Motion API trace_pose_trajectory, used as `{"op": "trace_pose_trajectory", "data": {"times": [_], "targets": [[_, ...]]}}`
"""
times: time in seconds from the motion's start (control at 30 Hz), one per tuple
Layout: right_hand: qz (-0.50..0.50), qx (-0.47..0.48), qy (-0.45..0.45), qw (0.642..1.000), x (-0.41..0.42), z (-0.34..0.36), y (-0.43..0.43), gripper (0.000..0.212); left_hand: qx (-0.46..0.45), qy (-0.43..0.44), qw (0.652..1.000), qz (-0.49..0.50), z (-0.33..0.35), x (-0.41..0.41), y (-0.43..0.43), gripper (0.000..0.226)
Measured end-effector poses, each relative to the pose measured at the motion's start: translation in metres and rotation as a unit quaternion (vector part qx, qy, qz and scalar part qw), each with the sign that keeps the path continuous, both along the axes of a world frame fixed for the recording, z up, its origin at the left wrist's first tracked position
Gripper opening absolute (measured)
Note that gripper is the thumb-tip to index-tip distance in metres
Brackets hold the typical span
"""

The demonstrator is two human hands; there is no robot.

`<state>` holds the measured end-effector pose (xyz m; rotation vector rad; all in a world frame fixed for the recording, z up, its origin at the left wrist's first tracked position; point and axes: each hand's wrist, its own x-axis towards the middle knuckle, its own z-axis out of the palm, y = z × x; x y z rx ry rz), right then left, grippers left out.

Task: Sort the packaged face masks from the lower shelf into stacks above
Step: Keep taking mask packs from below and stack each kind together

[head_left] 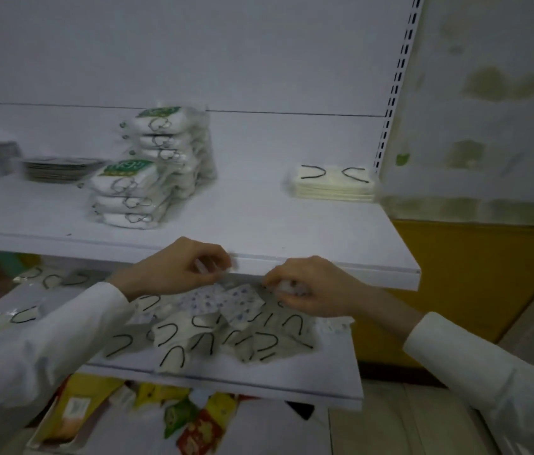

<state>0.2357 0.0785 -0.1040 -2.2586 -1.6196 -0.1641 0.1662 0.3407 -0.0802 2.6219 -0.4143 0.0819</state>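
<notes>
Head view: both hands sit just below the front lip of the upper shelf (292, 238), over the lower shelf (292, 379).
Left hand (177, 267): fingers curled, tips pinching a clear edge of wrap, apparently the left end of the dotted mask's wrap (blur hides the join).
Right hand (311, 284): fingers curled tight, pinching a crumpled bit of the same clear wrap at its right end.
Dotted mask (229, 298): blue-speckled, in clear wrap, stretched between the two hands and resting on top of the pile.
Pile (193, 339): loose packaged masks with black ear loops, overlapping across the lower shelf.
Front stack (127, 195): white packs topped by a green label, on the upper shelf, left of centre.
Back stack (173, 142): the same packs, taller, just behind the front stack and touching it.
Labels: green with pale writing, too blurred to read.
Cream stack (334, 183): flat masks with black loops, at the right end of the upper shelf, well apart from the white stacks.
Dark stack (59, 169): thin flat packs at the left of the upper shelf.
Bottom shelf: colourful packets (190, 418), yellow, green and red (print unreadable).
</notes>
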Motion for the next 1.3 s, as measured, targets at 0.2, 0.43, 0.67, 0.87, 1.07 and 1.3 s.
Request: {"op": "trace_pose_trajectory", "data": {"times": [0.2, 0.43, 0.67, 0.87, 1.07, 1.3], "targets": [[-0.045, -0.187, -0.026, 0.981, -0.006, -0.097, 0.021, 0.022, -0.016, 0.088, 0.996, 0.007, -0.064, -0.008, 0.049, 0.015], [-0.358, -0.155, 0.233, 0.891, 0.021, -0.225, -0.011, 0.022, -0.040, 0.170, 0.984, 0.047, -0.186, -0.002, 0.076, 0.029], [-0.534, -0.053, 0.297, 0.790, 0.083, -0.288, 0.000, 0.028, -0.048, 0.173, 0.971, 0.155, -0.258, 0.024, 0.077, 0.025], [-0.616, -0.066, 0.302, 0.724, 0.152, -0.326, 0.039, 0.035, -0.112, 0.122, 0.957, 0.237, -0.298, 0.069, 0.033, 0.016], [-0.661, -0.090, 0.280, 0.690, 0.169, -0.360, 0.064, 0.055, -0.179, 0.145, 0.948, 0.219, -0.321, 0.070, 0.007, 0.020], [-0.583, -0.091, 0.263, 0.763, 0.152, -0.364, 0.061, 0.052, -0.175, 0.185, 0.945, 0.206, -0.335, 0.054, 0.004, 0.028]]}}
